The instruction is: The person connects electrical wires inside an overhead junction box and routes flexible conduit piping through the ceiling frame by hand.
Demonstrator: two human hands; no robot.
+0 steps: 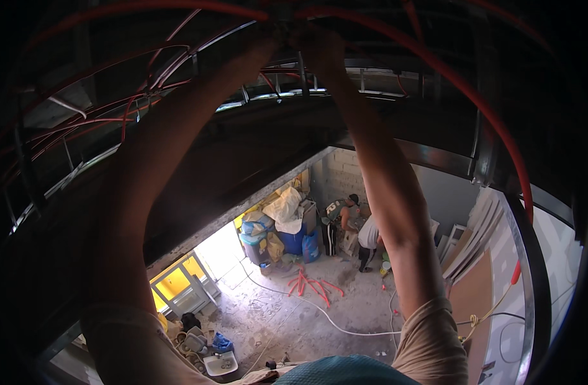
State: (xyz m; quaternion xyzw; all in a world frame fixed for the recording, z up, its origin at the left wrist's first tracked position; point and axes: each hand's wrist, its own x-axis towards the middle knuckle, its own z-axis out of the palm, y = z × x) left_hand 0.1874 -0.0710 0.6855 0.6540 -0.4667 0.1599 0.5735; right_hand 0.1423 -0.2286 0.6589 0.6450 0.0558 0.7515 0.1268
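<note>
Both my arms reach up into the dark ceiling space, and the hands meet at the top of the view. My left hand [268,45] is close to the end of a red tube [178,5] running off to the left; its fingers are lost in shadow. Beside it, my right hand [318,46] looks closed, just under a second red tube [454,74] that curves down to the right. The tubes come together near a dark fitting [282,11] above my hands. What the fingers grip is too dark to make out.
Metal ceiling framing [435,155] and more red tubes [104,120] surround me. Far below, two people work near a block wall [345,167]. Red tube pieces [303,282] and a long pale hose [345,330] lie on the concrete floor [287,333]. Boards [480,237] lean at the right.
</note>
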